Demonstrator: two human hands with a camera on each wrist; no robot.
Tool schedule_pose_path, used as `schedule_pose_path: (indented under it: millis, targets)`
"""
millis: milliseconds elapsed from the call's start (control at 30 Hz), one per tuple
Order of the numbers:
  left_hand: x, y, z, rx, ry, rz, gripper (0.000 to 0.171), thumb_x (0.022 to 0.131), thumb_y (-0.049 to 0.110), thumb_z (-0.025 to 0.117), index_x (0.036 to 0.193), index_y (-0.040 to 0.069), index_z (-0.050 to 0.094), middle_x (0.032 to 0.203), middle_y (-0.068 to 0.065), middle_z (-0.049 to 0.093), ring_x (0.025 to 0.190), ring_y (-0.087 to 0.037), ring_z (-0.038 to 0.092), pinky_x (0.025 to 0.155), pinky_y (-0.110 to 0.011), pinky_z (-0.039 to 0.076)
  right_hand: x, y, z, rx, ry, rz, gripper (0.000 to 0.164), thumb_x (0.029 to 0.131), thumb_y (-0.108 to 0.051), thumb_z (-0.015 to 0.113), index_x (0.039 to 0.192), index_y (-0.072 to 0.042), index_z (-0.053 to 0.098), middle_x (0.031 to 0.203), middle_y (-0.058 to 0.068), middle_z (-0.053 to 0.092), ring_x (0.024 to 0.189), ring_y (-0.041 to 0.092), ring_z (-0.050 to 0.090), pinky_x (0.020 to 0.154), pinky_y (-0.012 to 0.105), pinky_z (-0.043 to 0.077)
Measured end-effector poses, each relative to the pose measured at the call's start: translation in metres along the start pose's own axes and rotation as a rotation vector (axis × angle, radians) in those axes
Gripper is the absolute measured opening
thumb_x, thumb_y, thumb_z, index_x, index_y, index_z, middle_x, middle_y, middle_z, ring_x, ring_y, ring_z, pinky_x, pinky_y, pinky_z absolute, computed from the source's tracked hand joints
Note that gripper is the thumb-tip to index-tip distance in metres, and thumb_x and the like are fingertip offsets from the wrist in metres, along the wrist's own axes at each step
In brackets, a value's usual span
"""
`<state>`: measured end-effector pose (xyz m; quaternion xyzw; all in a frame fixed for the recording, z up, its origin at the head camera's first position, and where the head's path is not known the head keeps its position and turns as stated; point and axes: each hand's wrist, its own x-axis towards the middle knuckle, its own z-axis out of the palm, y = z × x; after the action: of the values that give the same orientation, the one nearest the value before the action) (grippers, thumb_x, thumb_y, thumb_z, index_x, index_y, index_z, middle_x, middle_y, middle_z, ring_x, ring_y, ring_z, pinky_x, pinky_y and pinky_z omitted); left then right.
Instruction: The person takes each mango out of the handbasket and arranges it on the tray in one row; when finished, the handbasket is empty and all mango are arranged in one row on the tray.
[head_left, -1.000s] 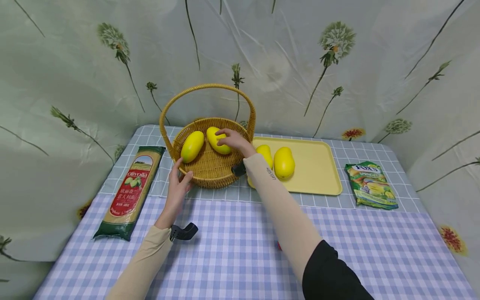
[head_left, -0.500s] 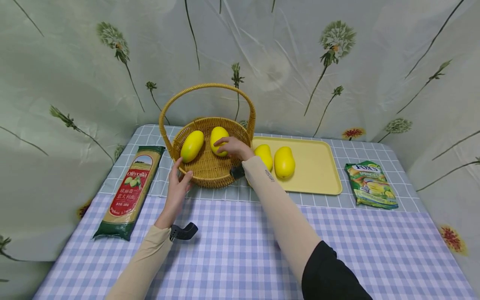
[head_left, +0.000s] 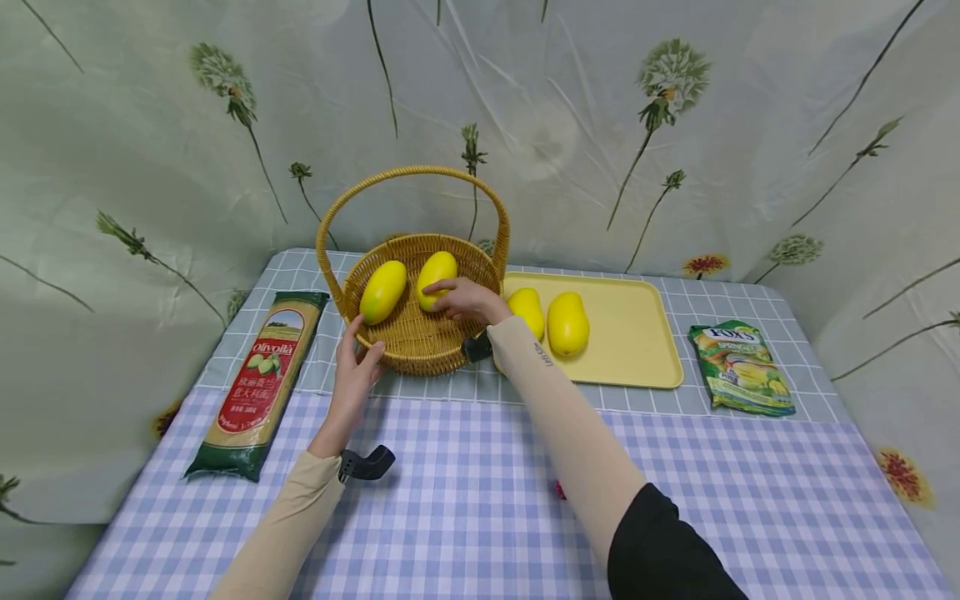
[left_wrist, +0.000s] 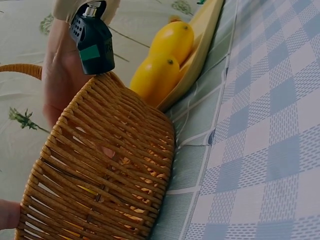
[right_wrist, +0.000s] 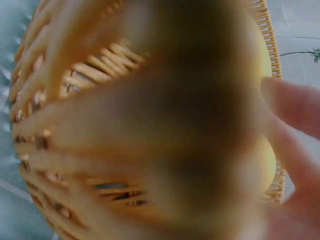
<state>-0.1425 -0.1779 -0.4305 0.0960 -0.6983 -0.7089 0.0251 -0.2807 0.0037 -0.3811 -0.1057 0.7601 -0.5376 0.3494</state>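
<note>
Over a round brown wicker basket [head_left: 411,337], the right hand [head_left: 471,298] touches a yellow oval fruit [head_left: 437,268], grip unclear; the left hand [head_left: 354,373] spreads wide against the rim [left_wrist: 61,129].

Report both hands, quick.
Left hand: open, touching the basket at its rim.
Right hand: at a yellow fruit inside; whether gripping it cannot be told.

The left arm [head_left: 288,517] stretches forward, and the left hand [head_left: 352,377] keeps its thumb [head_left: 372,357] apart from the forefinger [head_left: 349,337]. The right arm [head_left: 570,433] reaches further, slanting leftward; the right hand [head_left: 474,300] is turned palm down, its fingers [head_left: 447,284] slightly bent.
</note>
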Motion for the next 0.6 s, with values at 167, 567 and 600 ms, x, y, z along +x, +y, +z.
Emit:
schedule_pose_path:
  millis: [167,567,600]
  targets:
    - [0.0010,-0.0011,-0.0016,0.009,-0.001,0.000,0.061,0.103,0.016,0.041,0.155,0.022,0.011,0.157,-0.008,-0.004,0.139,-0.032,0.021,0.105,-0.051,0.032,-0.0005,-0.0019,0.0016,0.024,0.035,-0.005,0.044,0.096,-0.003,0.053,0.140,-0.009,0.050,0.117,0.010,0.051,0.076,0.022,0.039,0.089,0.043,0.040]
    - [0.0009,-0.0018,-0.0006,0.022,-0.003,0.011,0.061,0.103,0.016,0.042,0.155,0.021,0.012,0.157,-0.009,-0.002,0.138,-0.033,0.023,0.105,-0.051,0.033,0.0008,0.0018,0.0081,-0.027,0.042,-0.029,0.053,0.096,-0.005,0.054,0.147,-0.015,0.040,0.146,0.013,0.033,0.123,0.028,0.041,0.100,0.047,0.039]
    - [0.0011,-0.0021,-0.0005,0.022,-0.003,0.010,0.060,0.103,0.016,0.042,0.155,0.021,0.012,0.157,-0.009,-0.002,0.138,-0.033,0.023,0.105,-0.051,0.033,0.0003,0.0025,0.0077,-0.031,0.063,-0.053,0.049,0.097,-0.005,0.054,0.144,-0.013,0.044,0.146,0.012,0.034,0.123,0.028,0.042,0.099,0.046,0.040]
